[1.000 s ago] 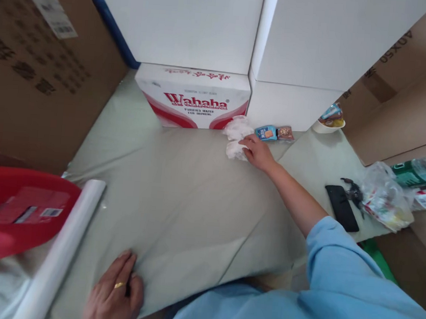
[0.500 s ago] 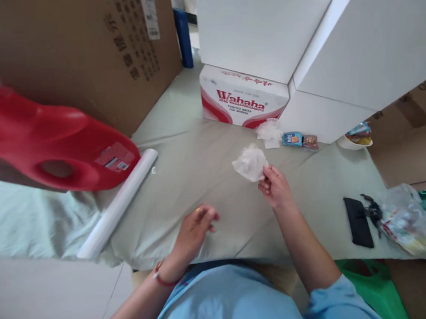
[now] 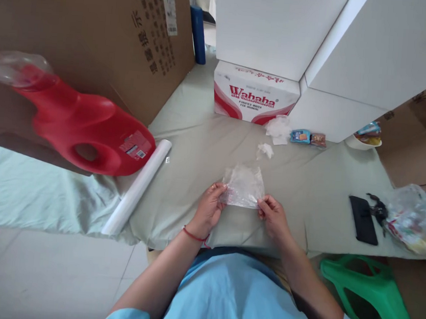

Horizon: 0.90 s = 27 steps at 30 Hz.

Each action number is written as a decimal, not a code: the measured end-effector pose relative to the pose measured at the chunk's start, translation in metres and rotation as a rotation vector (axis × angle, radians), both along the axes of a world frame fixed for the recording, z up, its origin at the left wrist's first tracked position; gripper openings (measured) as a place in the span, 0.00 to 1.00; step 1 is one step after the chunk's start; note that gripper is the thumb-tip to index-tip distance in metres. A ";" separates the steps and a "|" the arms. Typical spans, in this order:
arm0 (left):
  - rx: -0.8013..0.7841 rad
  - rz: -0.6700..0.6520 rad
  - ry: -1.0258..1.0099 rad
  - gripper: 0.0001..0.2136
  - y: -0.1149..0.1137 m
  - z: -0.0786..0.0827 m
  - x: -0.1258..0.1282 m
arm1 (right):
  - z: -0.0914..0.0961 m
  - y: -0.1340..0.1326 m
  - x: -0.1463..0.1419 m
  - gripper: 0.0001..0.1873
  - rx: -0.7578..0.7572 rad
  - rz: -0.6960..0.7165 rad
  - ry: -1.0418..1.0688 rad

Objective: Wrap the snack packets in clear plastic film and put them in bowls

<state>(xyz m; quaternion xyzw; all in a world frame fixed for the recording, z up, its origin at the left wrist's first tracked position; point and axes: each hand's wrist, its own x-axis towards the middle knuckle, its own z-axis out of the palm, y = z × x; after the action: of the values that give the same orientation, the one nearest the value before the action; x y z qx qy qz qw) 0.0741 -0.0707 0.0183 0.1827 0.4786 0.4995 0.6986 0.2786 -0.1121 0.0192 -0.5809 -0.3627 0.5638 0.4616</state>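
Both my hands hold a thin clear plastic bag [image 3: 243, 185] just above the pale green cloth [image 3: 306, 186] in front of me. My left hand [image 3: 209, 209] pinches the bag's lower left corner and my right hand [image 3: 272, 217] pinches its lower right corner, fingers closed on the film. The bag is stretched flat between them. A small crumpled white scrap [image 3: 264, 150] lies on the cloth a little beyond the bag, and a larger white wad [image 3: 277, 127] rests further back by the Wahaha box [image 3: 255, 97].
A red detergent jug [image 3: 86, 126] lies at the left beside a white roll [image 3: 137, 187]. Large cardboard and white boxes wall the back. Two snack packets [image 3: 307, 137], a black phone [image 3: 363, 219], keys and a filled plastic bag [image 3: 409, 219] lie right. A green stool [image 3: 375, 300] stands lower right.
My right hand brought the plastic piece back from the far wad toward me. My left hand rose off the cloth and took its other corner; the view shifted left.
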 end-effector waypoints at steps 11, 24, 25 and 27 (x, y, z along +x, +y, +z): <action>0.307 -0.129 0.304 0.14 -0.019 0.006 -0.001 | 0.008 0.013 -0.017 0.22 0.209 -0.064 -0.385; 0.110 0.263 0.341 0.18 -0.006 -0.026 -0.044 | -0.014 0.038 0.025 0.18 0.077 -0.375 -0.283; 0.111 0.270 0.349 0.18 -0.006 -0.027 -0.044 | -0.009 0.036 0.029 0.18 0.122 -0.437 -0.351; 0.126 0.245 0.383 0.17 -0.006 -0.028 -0.041 | 0.004 0.036 0.030 0.16 0.266 -0.496 -0.494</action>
<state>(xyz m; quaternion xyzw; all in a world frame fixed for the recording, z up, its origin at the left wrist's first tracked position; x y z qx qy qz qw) 0.0331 -0.0770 -0.0095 0.2576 0.5889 0.5658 0.5164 0.3088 -0.0759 0.0234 -0.7046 -0.3815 0.2257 0.5541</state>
